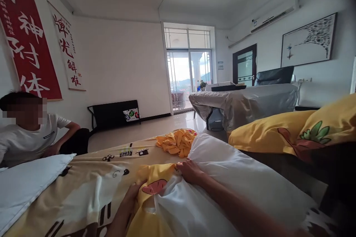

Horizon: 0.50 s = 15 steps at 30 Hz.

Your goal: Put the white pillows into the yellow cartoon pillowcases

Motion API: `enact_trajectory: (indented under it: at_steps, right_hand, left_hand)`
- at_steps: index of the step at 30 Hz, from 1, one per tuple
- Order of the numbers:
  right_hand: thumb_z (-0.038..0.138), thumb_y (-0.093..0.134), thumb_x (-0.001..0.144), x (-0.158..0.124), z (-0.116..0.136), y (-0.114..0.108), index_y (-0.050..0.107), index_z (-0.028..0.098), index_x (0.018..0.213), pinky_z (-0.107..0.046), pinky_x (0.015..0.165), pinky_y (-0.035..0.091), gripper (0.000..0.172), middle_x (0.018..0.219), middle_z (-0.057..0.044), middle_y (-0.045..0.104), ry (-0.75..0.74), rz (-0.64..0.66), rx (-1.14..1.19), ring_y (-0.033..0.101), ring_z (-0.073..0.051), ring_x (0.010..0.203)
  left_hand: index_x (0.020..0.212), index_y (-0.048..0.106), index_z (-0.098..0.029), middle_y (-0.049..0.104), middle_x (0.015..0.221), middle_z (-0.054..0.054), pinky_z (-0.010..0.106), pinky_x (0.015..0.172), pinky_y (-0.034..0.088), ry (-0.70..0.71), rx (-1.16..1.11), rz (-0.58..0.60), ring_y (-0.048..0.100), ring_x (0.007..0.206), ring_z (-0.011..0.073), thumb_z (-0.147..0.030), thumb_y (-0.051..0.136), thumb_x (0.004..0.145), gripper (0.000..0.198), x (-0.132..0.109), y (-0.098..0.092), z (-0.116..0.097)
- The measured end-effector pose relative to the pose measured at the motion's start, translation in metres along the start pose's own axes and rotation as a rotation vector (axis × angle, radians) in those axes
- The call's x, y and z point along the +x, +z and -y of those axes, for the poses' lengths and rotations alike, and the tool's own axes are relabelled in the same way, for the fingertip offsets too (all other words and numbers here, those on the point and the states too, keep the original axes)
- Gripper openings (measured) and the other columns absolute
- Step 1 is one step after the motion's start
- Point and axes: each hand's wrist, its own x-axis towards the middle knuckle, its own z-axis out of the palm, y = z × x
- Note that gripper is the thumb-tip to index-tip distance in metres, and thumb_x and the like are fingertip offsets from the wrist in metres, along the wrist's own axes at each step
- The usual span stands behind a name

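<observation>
A white pillow lies in front of me on a bed with a cream cartoon-printed sheet. A yellow pillowcase with a carrot print is bunched at the pillow's near-left end. My left hand is closed on the pillowcase's edge, thumb on top. My right hand rests curled on the pillow's left corner, gripping the fabric there. Beyond it sits a crumpled yellow cloth.
A second white pillow lies at the left. Pillows in yellow cases are stacked at the right. Another person in a white shirt sits at the far left. A covered table stands behind.
</observation>
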Motion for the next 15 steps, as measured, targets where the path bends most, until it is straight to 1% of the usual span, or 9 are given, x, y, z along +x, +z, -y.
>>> enact_trajectory:
  at_steps: [2,5,7,9,10,11,12,13,15]
  right_hand:
    - [0.017,0.048,0.081,0.001,-0.005,-0.021,0.063,0.012,0.11,-0.041,0.093,0.033,0.033,0.09,-0.017,0.069,0.071,-0.072,-0.044,0.063,-0.028,0.09]
    - [0.014,0.039,0.086,0.012,-0.019,-0.052,0.055,0.009,0.121,-0.045,0.097,0.026,0.039,0.097,-0.02,0.067,0.166,-0.184,-0.093,0.058,-0.03,0.101]
    - [0.016,0.038,0.088,0.019,-0.024,-0.067,0.051,0.008,0.127,-0.047,0.099,0.023,0.042,0.109,-0.023,0.063,0.202,-0.236,-0.109,0.05,-0.033,0.112]
    - [0.021,0.043,0.088,0.018,-0.02,-0.075,0.042,0.008,0.135,-0.046,0.1,0.022,0.049,0.125,-0.023,0.054,0.207,-0.262,-0.11,0.042,-0.034,0.122]
    - [0.024,0.046,0.088,0.013,-0.015,-0.076,0.038,0.011,0.139,-0.045,0.101,0.023,0.053,0.132,-0.02,0.049,0.17,-0.273,-0.087,0.04,-0.032,0.124]
    - [0.026,0.048,0.088,0.004,-0.008,-0.075,0.036,0.015,0.14,-0.042,0.102,0.025,0.055,0.136,-0.017,0.046,0.097,-0.28,-0.045,0.039,-0.029,0.125]
    - [0.028,0.048,0.089,-0.008,0.001,-0.071,0.037,0.019,0.139,-0.039,0.101,0.026,0.052,0.137,-0.012,0.047,-0.011,-0.278,0.01,0.041,-0.026,0.123]
    - [0.03,0.046,0.09,-0.022,0.011,-0.066,0.042,0.023,0.135,-0.036,0.1,0.029,0.046,0.133,-0.008,0.052,-0.149,-0.258,0.069,0.046,-0.023,0.119]
    - [0.03,0.043,0.092,-0.054,0.031,-0.049,0.054,0.026,0.121,-0.034,0.095,0.034,0.031,0.113,-0.004,0.063,-0.426,-0.168,0.141,0.055,-0.019,0.104]
  left_hand:
    - [0.092,0.068,-0.01,0.072,0.08,0.012,0.031,0.067,0.053,-0.002,-0.052,-0.028,0.067,0.072,0.021,-0.036,0.046,0.088,0.034,0.013,-0.004,-0.01]
    - [0.103,0.062,-0.006,0.069,0.095,0.015,0.033,0.074,0.052,0.0,-0.05,-0.163,0.066,0.086,0.0237,-0.035,0.044,0.088,0.037,0.035,-0.026,-0.029]
    - [0.111,0.057,-0.005,0.064,0.105,0.02,0.042,0.085,0.048,0.008,0.008,-0.284,0.06,0.101,0.0298,-0.034,0.038,0.089,0.041,0.047,-0.043,-0.043]
    - [0.124,0.047,-0.006,0.054,0.121,0.025,0.056,0.094,0.038,0.033,0.079,-0.393,0.048,0.118,0.0374,-0.031,0.035,0.088,0.046,0.05,-0.057,-0.057]
    - [0.129,0.042,-0.007,0.048,0.128,0.026,0.06,0.097,0.032,0.063,0.108,-0.424,0.041,0.124,0.0385,-0.029,0.035,0.088,0.048,0.047,-0.062,-0.063]
    - [0.13,0.041,-0.009,0.045,0.132,0.024,0.06,0.1,0.028,0.108,0.13,-0.43,0.037,0.127,0.0368,-0.027,0.035,0.087,0.047,0.039,-0.064,-0.068]
    - [0.127,0.045,-0.012,0.045,0.133,0.02,0.055,0.104,0.027,0.167,0.146,-0.407,0.037,0.128,0.0326,-0.025,0.036,0.086,0.044,0.027,-0.065,-0.072]
    - [0.12,0.052,-0.016,0.05,0.131,0.014,0.048,0.107,0.028,0.25,0.159,-0.348,0.04,0.127,0.0273,-0.025,0.036,0.086,0.038,0.012,-0.063,-0.075]
    - [0.104,0.061,-0.024,0.059,0.122,0.004,0.033,0.106,0.032,0.455,0.193,-0.134,0.047,0.121,0.0185,-0.024,0.037,0.087,0.029,-0.024,-0.051,-0.077]
